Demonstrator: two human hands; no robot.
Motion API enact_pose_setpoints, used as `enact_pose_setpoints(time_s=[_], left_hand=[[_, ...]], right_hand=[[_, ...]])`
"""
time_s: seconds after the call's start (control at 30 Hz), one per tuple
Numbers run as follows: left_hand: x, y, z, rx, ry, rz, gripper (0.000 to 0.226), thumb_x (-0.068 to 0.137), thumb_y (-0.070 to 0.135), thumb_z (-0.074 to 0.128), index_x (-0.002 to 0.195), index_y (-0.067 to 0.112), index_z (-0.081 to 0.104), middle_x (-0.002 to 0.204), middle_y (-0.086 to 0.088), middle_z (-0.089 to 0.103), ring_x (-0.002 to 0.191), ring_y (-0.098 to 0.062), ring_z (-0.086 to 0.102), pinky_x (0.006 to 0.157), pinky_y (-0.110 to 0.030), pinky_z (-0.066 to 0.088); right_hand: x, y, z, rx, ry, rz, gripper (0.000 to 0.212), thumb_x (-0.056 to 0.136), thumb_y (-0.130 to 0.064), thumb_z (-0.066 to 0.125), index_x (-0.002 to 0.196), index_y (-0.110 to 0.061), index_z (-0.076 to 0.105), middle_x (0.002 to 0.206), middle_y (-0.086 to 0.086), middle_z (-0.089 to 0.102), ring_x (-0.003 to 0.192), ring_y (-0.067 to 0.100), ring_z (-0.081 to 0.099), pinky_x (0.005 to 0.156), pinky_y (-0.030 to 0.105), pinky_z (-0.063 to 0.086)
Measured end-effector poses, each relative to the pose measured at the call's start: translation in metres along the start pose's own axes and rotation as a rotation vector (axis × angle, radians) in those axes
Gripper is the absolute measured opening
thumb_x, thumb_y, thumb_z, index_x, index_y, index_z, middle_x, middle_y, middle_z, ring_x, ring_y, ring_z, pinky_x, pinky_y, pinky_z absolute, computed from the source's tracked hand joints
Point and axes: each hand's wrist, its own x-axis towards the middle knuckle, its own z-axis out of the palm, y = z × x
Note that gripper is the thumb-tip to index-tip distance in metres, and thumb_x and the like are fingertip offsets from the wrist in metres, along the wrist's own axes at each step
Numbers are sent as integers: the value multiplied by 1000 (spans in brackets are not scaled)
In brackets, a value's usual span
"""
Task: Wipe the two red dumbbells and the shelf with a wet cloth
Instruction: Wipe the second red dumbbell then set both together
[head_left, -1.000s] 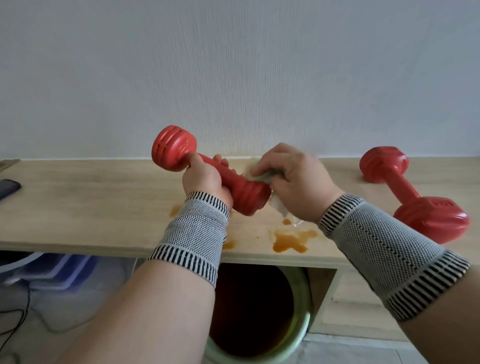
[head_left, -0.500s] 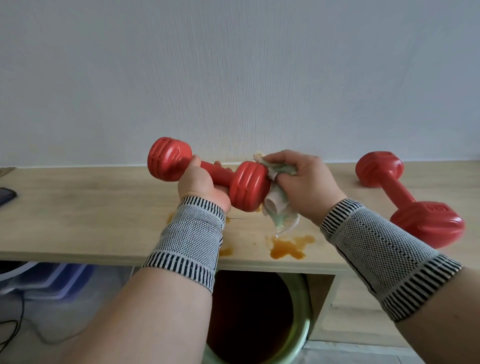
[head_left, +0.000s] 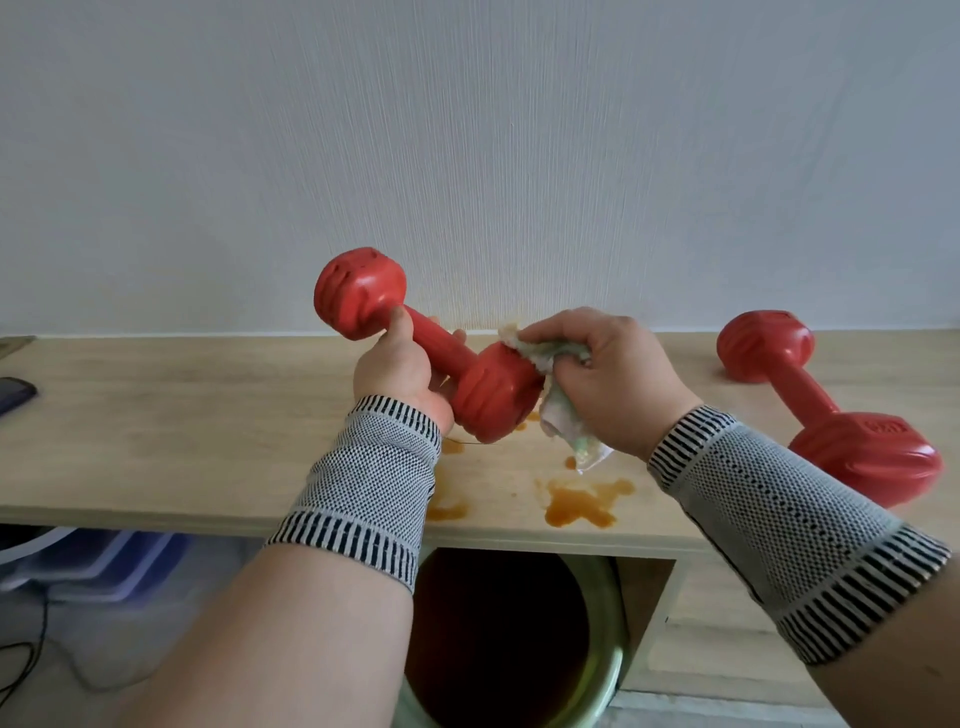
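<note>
Head view: left hand (head_left: 397, 376) clamped on held dumbbell (head_left: 431, 345) bar above shelf (head_left: 156, 436); right hand (head_left: 605, 382) pinches wet cloth (head_left: 556, 395) at its 4 o'clock head — rigid, likely slick, so grip the bar.

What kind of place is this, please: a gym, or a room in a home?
Probably a home room. A plain wooden shelf stands against a wallpapered wall, with plastic storage bins and a green basin beneath; no gym equipment beyond two small dumbbells.
</note>
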Motion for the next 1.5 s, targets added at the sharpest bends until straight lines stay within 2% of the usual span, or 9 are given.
enact_pose_setpoints(time_s=[0.07,0.17,0.37,0.53,0.63,0.8,1.07,1.33,1.5], left_hand=[[0,0,1,21,-6,15,29,97,37,53,90,10,61,74,1,73,69,-20,72,63,-38,60],[-4,0,-1,20,11,-31,28,99,34,52,92,10,62,69,1,70,64,-15,69,46,-25,54],[-1,-2,0,-98,3,-52,23,98,31,53,90,10,56,101,-4,70,78,-20,69,71,-36,57],[0,-2,-1,-201,32,-90,21,98,30,52,96,10,54,96,-4,69,71,-19,66,74,-34,57],[0,-4,1,-278,21,-101,19,99,31,49,100,12,52,86,-5,65,64,-18,62,64,-29,55],[2,-6,3,-287,-45,-119,18,91,29,61,97,16,49,68,1,57,51,-12,57,85,-37,52],[7,-7,2,-89,-4,-28,27,87,38,68,89,12,62,86,-1,72,70,-15,70,72,-40,60],[8,-2,-2,-5,-76,-20,21,92,33,64,97,14,59,95,-2,75,81,-17,74,85,-46,56],[11,-5,-4,-40,-84,-20,27,93,35,61,102,10,59,100,-2,73,80,-17,72,73,-37,59]], right_hand=[[-4,-7,5,-44,39,-170,37,78,-2,46,94,-18,74,95,-2,67,90,18,62,81,33,52],[-10,-16,10,-151,-8,-382,39,75,-13,39,87,-19,76,91,-1,68,83,25,58,72,30,50],[-3,6,8,-118,40,-185,32,78,6,54,88,-15,76,94,2,67,89,23,61,80,40,52],[-12,-13,14,-177,-36,-413,33,75,-3,48,85,-16,76,92,1,67,83,29,57,73,32,49],[-4,-7,9,-78,15,-210,36,78,1,47,92,-17,76,94,-3,64,90,23,60,79,28,49],[1,2,1,58,-20,132,36,84,0,50,101,-24,71,91,-12,65,91,7,61,75,7,43],[1,-4,0,116,44,104,39,83,3,47,96,-25,70,99,-9,65,98,8,60,87,18,47],[0,4,-3,14,-3,79,36,82,3,49,95,-25,69,81,-23,58,77,-2,57,68,0,39],[-5,-12,4,-107,7,-263,36,76,-1,44,92,-16,72,94,-3,63,88,22,59,76,32,50]])
